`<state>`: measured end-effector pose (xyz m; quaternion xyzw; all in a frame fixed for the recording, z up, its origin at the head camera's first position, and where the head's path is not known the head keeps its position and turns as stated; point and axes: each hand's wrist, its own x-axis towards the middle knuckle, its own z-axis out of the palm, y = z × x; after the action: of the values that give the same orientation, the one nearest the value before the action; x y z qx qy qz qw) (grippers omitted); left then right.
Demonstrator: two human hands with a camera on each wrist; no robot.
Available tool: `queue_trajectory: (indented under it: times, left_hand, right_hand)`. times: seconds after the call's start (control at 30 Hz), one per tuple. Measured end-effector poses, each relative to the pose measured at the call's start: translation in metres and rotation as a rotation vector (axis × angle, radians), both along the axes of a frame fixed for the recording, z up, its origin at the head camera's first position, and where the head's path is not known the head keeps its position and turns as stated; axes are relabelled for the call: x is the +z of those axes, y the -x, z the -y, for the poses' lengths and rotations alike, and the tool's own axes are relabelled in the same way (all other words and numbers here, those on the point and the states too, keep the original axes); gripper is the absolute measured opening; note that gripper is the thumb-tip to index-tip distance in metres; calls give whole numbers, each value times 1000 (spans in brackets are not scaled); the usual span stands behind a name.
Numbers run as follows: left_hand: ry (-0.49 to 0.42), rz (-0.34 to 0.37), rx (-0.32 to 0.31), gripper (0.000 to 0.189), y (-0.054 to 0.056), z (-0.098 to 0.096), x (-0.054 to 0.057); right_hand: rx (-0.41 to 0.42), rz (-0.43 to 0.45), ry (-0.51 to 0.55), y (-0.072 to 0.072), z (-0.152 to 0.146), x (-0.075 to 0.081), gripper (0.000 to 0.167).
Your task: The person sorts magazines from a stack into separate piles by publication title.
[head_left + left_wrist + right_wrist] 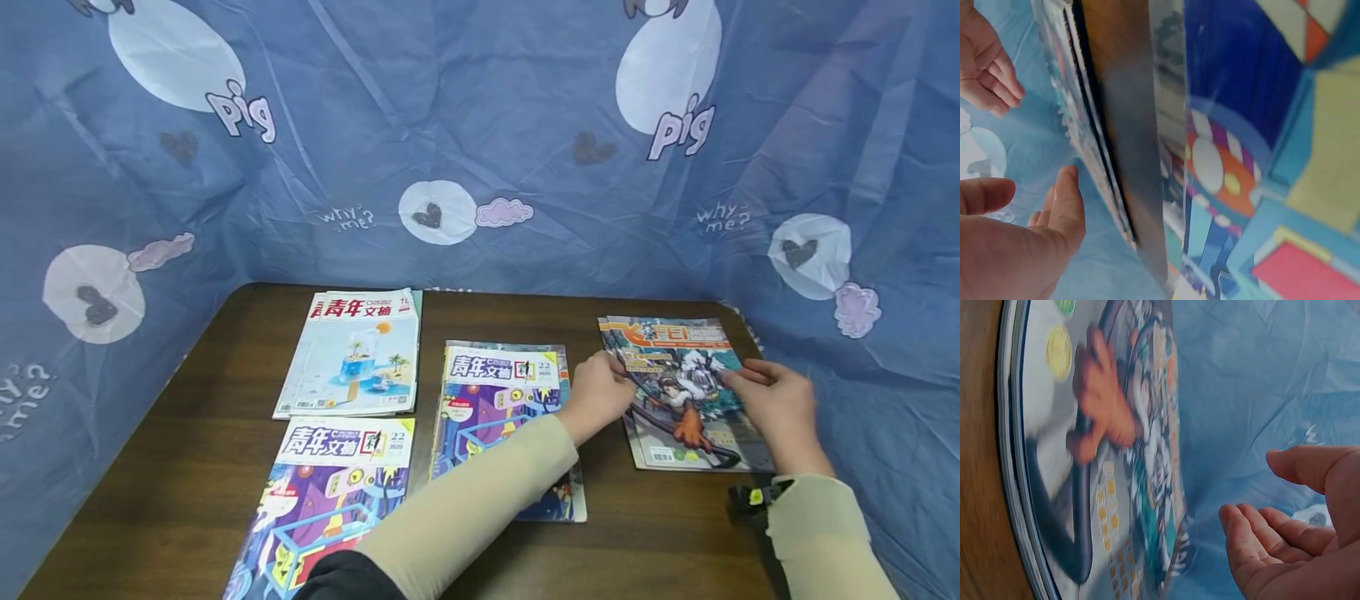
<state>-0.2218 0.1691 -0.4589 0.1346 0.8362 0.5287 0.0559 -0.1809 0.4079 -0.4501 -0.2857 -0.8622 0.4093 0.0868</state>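
A small stack of magazines [667,392], its top cover showing an armoured figure and an orange title band, lies at the table's right. Its layered edges show in the right wrist view. My left hand [600,396] is at the stack's left edge, thumb and fingers apart with nothing between them in the left wrist view. On the other side, my right hand [780,408] hovers by the right edge, fingers loosely bent and nothing held. The left forearm crosses over a middle stack of magazines [498,392] with a purple cover on top, hiding part of it.
At the back left lie overlapping magazines [360,354] with a pale blue cover. In front of them is another purple-covered magazine [330,492], partly hidden by the left sleeve. A blue patterned cloth [480,125] hangs around the brown table [180,467].
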Motion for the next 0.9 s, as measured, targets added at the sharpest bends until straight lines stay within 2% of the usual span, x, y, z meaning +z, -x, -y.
queue_trajectory:
  times: [0.27,0.53,0.73,0.9]
  left_hand:
    - [-88,8,-32,17,-5,23,9]
    - [-99,-22,31,24,-14,55,16]
    - [-148,-7,11,30,-23,73,21]
    - [-160,-30,30,36,-29,89,27]
  right_hand:
    - [52,-46,1,-6,21,4,72]
    - [140,-116,-6,-13,50,10,66]
    - [226,-171,26,-19,72,16,65]
    - [279,-188,90,-25,89,16,69]
